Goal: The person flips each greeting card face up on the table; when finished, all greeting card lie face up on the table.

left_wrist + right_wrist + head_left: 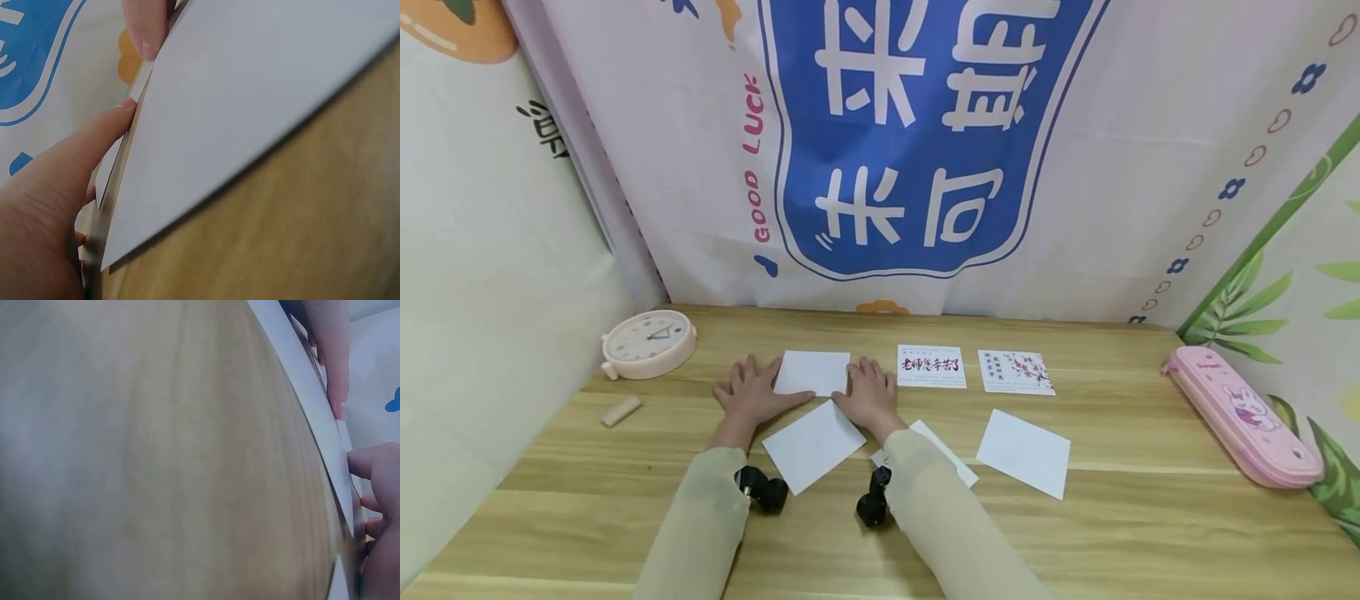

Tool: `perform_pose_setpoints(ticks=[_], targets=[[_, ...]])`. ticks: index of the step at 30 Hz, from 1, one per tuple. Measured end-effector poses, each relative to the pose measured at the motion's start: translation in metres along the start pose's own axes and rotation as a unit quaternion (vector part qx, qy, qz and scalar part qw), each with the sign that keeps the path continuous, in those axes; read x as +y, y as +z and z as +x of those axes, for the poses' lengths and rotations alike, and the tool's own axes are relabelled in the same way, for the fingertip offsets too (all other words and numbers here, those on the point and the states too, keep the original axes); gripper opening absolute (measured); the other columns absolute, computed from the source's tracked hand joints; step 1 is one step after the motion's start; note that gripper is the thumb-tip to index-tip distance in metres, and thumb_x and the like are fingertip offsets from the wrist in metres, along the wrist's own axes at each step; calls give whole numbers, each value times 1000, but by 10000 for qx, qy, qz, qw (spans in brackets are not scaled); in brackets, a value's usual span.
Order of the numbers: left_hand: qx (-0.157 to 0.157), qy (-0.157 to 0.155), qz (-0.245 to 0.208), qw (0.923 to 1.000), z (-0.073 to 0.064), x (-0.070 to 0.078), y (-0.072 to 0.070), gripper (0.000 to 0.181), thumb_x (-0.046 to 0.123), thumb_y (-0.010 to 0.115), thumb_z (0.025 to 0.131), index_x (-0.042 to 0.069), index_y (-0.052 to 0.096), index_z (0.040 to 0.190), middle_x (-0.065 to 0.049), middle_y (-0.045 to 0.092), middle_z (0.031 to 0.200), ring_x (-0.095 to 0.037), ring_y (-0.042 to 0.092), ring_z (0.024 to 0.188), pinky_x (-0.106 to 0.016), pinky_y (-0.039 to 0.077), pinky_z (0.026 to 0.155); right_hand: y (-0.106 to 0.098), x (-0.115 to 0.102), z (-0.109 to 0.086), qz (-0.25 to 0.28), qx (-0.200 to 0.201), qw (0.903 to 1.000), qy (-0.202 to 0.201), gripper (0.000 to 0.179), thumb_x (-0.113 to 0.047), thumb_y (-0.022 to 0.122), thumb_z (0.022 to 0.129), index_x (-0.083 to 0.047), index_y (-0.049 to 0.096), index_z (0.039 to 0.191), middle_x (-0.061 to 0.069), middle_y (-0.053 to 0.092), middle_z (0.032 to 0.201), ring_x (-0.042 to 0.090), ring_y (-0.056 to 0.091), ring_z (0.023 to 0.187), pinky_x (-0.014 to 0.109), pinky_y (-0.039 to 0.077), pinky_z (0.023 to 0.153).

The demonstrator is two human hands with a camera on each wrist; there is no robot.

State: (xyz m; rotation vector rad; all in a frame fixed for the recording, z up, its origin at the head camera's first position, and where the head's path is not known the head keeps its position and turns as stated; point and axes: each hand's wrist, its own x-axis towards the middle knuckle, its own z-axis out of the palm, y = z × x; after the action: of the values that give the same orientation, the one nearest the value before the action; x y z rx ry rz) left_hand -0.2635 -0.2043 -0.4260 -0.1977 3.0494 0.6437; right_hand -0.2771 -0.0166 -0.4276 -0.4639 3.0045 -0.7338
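A blank white card [812, 372] lies flat between my two hands on the wooden table. My left hand [751, 395] rests at its left side, fingers spread, with the thumb along the lower edge. My right hand [868, 395] rests at its right side, its thumb at the lower right corner. In the left wrist view, the left thumb [115, 122] touches the card's near edge. Just below lies a second blank card [814, 446], turned at an angle. Another white card [946, 454] is partly hidden under my right forearm.
Right of my hands lie a card with red writing [932, 367], a card with printed blossoms [1017, 372] and a tilted blank card [1024, 452]. A round clock [651, 344] and a small beige block [621, 411] stand left. A pink pencil case [1243, 417] lies far right.
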Motion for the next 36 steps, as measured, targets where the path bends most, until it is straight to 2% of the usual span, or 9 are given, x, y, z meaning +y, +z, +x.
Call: perform_pose_setpoints(ticks=[7, 13, 23, 28, 36], targets=[[-107, -176, -160, 9997, 0, 3, -2, 102, 73, 53, 58, 12, 26, 136, -27, -2, 138, -46, -9, 122, -64, -18, 81, 0, -1, 1, -121, -257, 9996, 49, 60, -41, 48, 85, -11, 31, 134, 10, 18, 140, 25, 10, 127, 45, 5, 99], [-211, -183, -354, 9990, 1, 1, -5, 99, 67, 58, 61, 12, 26, 136, -27, -5, 138, -46, -11, 121, -65, -19, 80, -2, -2, 4, -305, -411, 9987, 46, 64, -43, 47, 84, -9, 28, 135, 10, 18, 140, 26, 11, 127, 45, 7, 99], [-341, -275, -811, 9957, 7, 3, -2, 95, 56, 64, 62, 11, 26, 136, -26, -10, 138, -44, -18, 120, -63, -22, 79, -7, -1, 5, -117, -641, 9978, 150, 66, -42, 48, 84, -8, 26, 135, 9, 15, 141, 26, 8, 127, 46, 5, 99], [-393, -376, -890, 9945, 5, 5, -5, 87, 49, 65, 65, 12, 28, 135, -25, -9, 138, -43, -17, 121, -62, -22, 80, -8, -1, 6, -78, -656, 9977, 182, 66, -41, 51, 82, -8, 28, 135, 10, 16, 141, 27, 9, 127, 46, 5, 99], [-151, -323, -1124, 9930, 1, 5, -9, 70, 35, 64, 72, 12, 35, 131, -23, 3, 140, -42, -11, 123, -61, -18, 83, -8, -1, 5, 90, -538, 9982, 258, 63, -38, 54, 81, -10, 32, 133, 8, 20, 140, 26, 12, 127, 45, 6, 99]])
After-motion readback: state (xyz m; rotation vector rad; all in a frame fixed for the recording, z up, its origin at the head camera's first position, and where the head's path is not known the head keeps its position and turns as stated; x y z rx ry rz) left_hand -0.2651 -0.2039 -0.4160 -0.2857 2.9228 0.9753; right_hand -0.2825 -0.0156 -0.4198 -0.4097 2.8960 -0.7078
